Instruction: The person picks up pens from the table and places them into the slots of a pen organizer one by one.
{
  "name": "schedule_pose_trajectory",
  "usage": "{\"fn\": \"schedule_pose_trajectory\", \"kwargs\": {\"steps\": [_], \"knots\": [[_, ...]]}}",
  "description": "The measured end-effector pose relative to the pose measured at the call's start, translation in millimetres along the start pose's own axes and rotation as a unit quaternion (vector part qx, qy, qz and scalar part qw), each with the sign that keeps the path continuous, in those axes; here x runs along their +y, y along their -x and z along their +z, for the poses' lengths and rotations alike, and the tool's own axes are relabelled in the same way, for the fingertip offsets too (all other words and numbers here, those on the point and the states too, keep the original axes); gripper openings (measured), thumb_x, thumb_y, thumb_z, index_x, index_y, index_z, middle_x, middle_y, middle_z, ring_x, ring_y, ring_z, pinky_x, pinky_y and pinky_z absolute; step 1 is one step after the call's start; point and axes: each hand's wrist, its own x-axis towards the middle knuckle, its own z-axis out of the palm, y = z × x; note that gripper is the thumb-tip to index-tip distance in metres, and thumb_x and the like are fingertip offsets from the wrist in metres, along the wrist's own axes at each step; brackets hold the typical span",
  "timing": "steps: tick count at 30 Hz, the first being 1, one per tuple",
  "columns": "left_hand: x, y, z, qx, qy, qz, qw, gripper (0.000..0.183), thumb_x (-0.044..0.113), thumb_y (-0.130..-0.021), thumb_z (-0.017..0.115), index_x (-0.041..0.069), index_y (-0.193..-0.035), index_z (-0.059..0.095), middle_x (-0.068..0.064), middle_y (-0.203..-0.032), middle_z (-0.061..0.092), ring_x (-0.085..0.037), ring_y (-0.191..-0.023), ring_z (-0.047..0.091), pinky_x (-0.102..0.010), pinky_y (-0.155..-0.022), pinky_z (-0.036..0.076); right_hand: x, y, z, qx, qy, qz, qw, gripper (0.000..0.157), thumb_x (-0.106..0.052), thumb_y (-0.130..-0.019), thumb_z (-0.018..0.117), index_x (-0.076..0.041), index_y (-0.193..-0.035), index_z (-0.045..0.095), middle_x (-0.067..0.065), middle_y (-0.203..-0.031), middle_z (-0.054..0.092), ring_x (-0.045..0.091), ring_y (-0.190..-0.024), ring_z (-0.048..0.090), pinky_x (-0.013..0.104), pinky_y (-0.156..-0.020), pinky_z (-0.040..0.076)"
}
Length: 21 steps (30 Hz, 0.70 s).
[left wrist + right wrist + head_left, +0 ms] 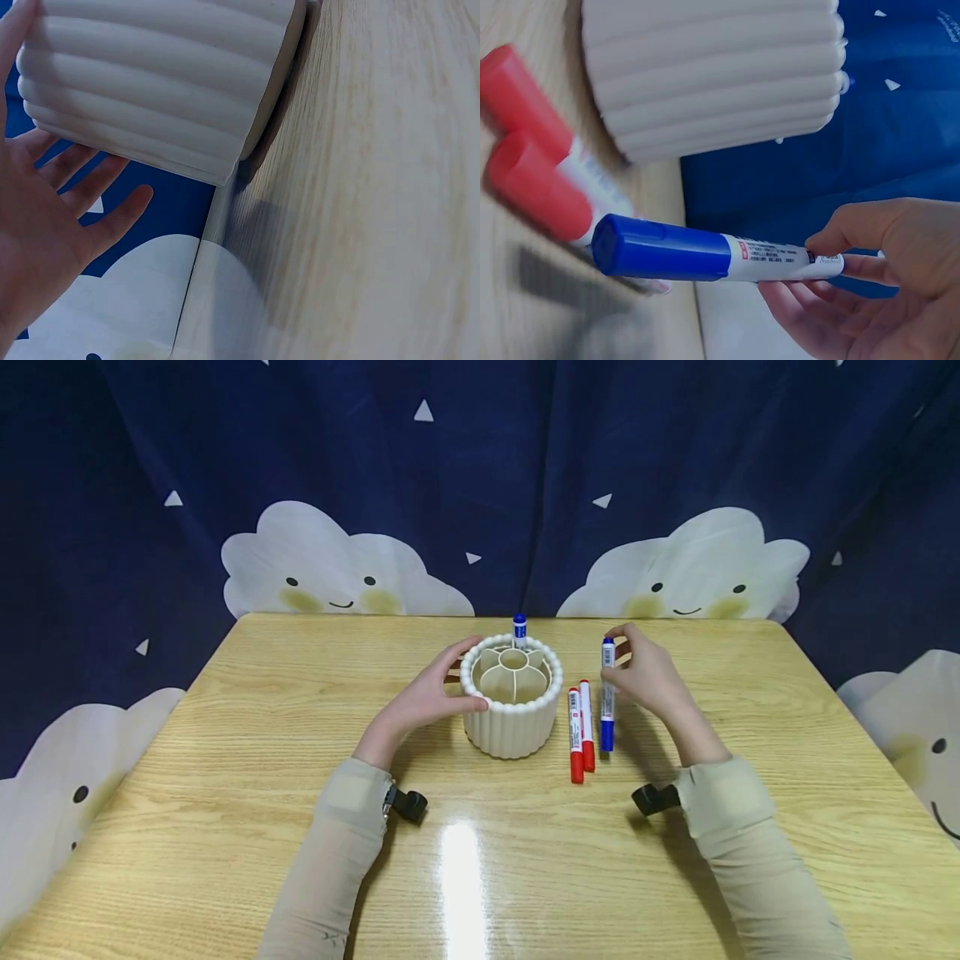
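Observation:
A cream ribbed pen holder with a beaded rim and inner dividers stands on the table. My left hand holds its left side, thumb at the front rim and fingers round behind; the left wrist view shows these fingers spread along the wall. One blue-capped marker stands in a rear compartment. Right of the holder, my right hand pinches another blue-capped marker by its white end, the cap pointing toward me. It appears raised off the table. Two red-capped markers lie between holder and hand.
The light wooden table reaches back to a dark blue curtain printed with clouds and white triangles. Black wrist cameras are strapped to both wrists. A bright light reflection lies on the tabletop near the front.

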Motion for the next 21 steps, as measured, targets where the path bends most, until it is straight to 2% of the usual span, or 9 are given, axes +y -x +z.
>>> {"fn": "schedule_pose_trajectory", "kwargs": {"steps": [5, 9, 14, 21], "knots": [[0.8, 0.5, 0.0, -0.001, 0.005, -0.002, 1.0000, 0.091, 0.027, -0.070, 0.078, 0.020, -0.144, 0.026, 0.002, -0.142, 0.034, -0.024, -0.121, 0.040, -0.041, -0.097, 0.039, -10, 2, -3.7, 0.011, -0.030, -0.019, 0.999, 0.049, -0.006, -0.079, 0.055, -0.004, -0.126, 0.040, 0.022, -0.106, 0.053, 0.032, -0.086, 0.058, 0.032, -0.059, 0.055], [1.5, 0.6, -0.2, -0.005, 0.009, -0.012, 0.9999, 0.089, 0.023, -0.071, 0.077, 0.022, -0.144, 0.025, 0.002, -0.142, 0.033, -0.024, -0.121, 0.040, -0.041, -0.098, 0.038, -19, 1, -7.6, 0.033, -0.031, -0.042, 0.998, 0.049, -0.005, -0.079, 0.055, -0.005, -0.126, 0.041, 0.020, -0.104, 0.055, 0.030, -0.085, 0.059, 0.030, -0.059, 0.054], [1.3, -1.7, -0.8, -0.009, 0.019, -0.022, 0.9996, 0.090, 0.017, -0.071, 0.077, 0.019, -0.144, 0.024, -0.002, -0.143, 0.032, -0.027, -0.122, 0.038, -0.043, -0.099, 0.037, -34, 0, -14.9, 0.060, -0.033, -0.059, 0.996, 0.048, -0.006, -0.078, 0.056, -0.007, -0.124, 0.042, 0.017, -0.101, 0.055, 0.027, -0.083, 0.058, 0.028, -0.059, 0.053], [0.6, -0.3, -0.3, -0.002, 0.006, -0.010, 0.9999, 0.090, 0.027, -0.070, 0.078, 0.024, -0.143, 0.026, 0.005, -0.141, 0.033, -0.022, -0.120, 0.041, -0.037, -0.096, 0.039, -56, -3, -24.9, 0.108, -0.024, -0.090, 0.990, 0.047, -0.005, -0.078, 0.058, -0.006, -0.124, 0.044, 0.016, -0.099, 0.057, 0.027, -0.084, 0.059, 0.032, -0.062, 0.049]]}}
